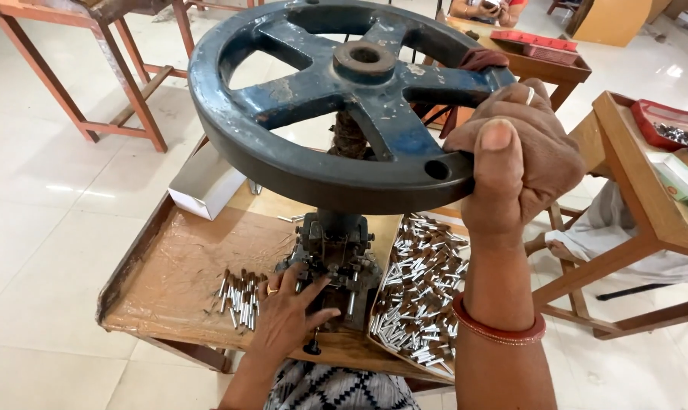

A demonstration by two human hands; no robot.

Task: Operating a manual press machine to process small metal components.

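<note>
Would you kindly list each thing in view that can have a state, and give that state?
Right hand: closed around the handwheel rim.
Left hand: open, fingers spread at the press base.
Blue handwheel: level, gripped at its right edge.
Press base: upright on the wooden bench.
Small metal tubes: loose beside the left hand.
Tray of tubes: heaped full.
White box: lying on the bench edge.

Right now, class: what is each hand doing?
Left hand: open, fingers spread against the press base.
Right hand: closed, gripping the blue handwheel rim.
</note>
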